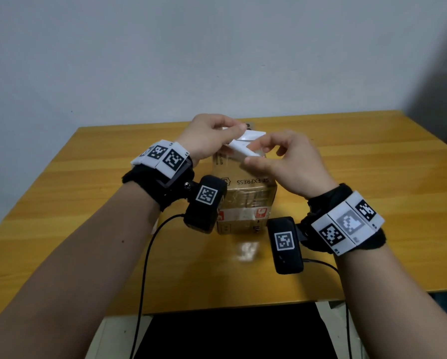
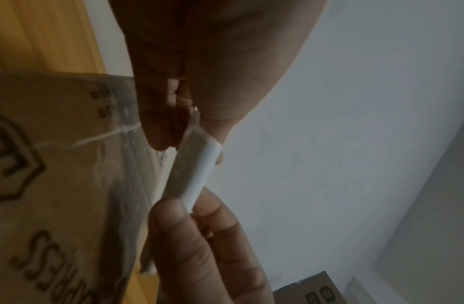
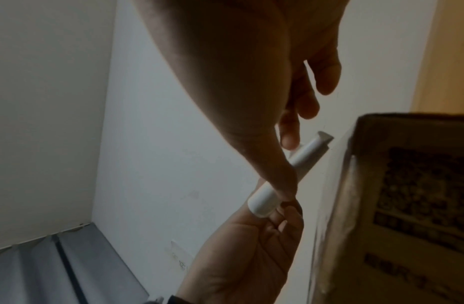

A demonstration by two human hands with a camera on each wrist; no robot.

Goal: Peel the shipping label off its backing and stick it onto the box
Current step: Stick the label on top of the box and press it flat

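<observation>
A brown taped cardboard box (image 1: 245, 193) printed "SF EXPRESS" stands mid-table. Above its far top edge both hands hold a white shipping label sheet (image 1: 245, 145), bent into a curl. My left hand (image 1: 232, 130) pinches its far left end, and my right hand (image 1: 253, 156) pinches the near right end between thumb and fingers. In the left wrist view the curled label (image 2: 197, 170) spans between my left fingers (image 2: 168, 115) and the right thumb (image 2: 173, 222), beside the box (image 2: 56, 164). The right wrist view shows the label (image 3: 303, 156) under my right thumb (image 3: 277, 174). I cannot tell label from backing.
The yellow wooden table (image 1: 372, 177) stands against a pale wall. Black cables (image 1: 144, 268) run from both wrist cameras over the table's near edge. A small shiny patch (image 1: 247, 251) lies on the table in front of the box. Another carton (image 2: 311, 290) shows low in the left wrist view.
</observation>
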